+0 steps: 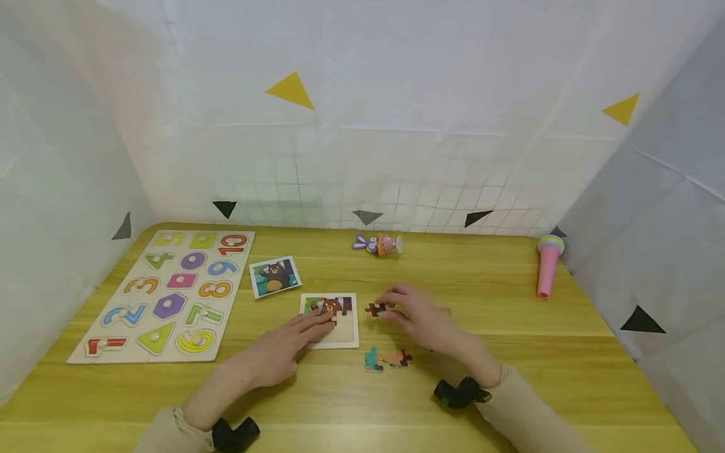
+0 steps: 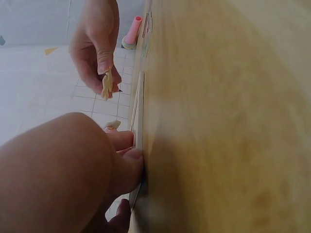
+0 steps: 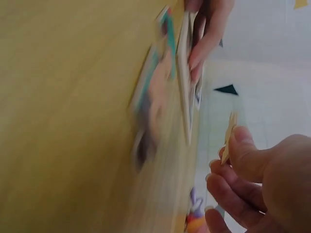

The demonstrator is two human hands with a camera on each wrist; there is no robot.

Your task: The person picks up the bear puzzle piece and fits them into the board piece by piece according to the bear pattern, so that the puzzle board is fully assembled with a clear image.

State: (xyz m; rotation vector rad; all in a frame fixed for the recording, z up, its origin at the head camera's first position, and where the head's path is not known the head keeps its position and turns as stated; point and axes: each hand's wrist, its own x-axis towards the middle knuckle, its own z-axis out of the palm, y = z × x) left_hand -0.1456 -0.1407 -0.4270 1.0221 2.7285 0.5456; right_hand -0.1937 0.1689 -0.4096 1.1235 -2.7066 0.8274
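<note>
On the worktop (image 1: 481, 270), the left hand (image 1: 277, 352) presses the puzzle tray (image 1: 342, 340) with straight fingers (image 1: 320, 331), likely steadying it; the right hand (image 1: 421, 319) pinches a jigsaw piece (image 1: 372, 310).

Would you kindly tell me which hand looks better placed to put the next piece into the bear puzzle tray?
Probably the right hand: it pinches a puzzle piece just right of the tray, while the left hand rests on it, perhaps steadying it.
</note>
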